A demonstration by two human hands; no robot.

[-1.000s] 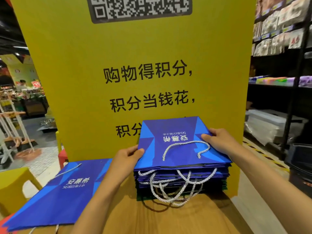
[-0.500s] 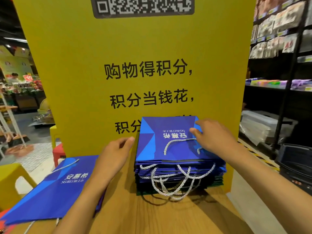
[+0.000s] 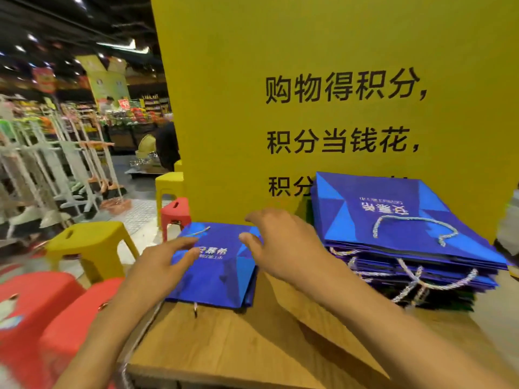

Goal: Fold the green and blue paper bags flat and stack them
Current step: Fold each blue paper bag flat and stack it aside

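A flat blue paper bag with white lettering and a rope handle lies on the left of the wooden table. My left hand hovers over its left edge with fingers spread. My right hand is above its right edge, fingers loosely curved, holding nothing. At the right stands a tall stack of folded blue bags with white rope handles hanging at the front; darker green edges show at the stack's bottom.
A big yellow sign board with black characters stands right behind the table. Yellow stools and red stools crowd the left side. Shop racks and shelves fill the far left.
Both hands left the stack and swung left over the single blue bag. My view turned left, so the stack now sits at the right.
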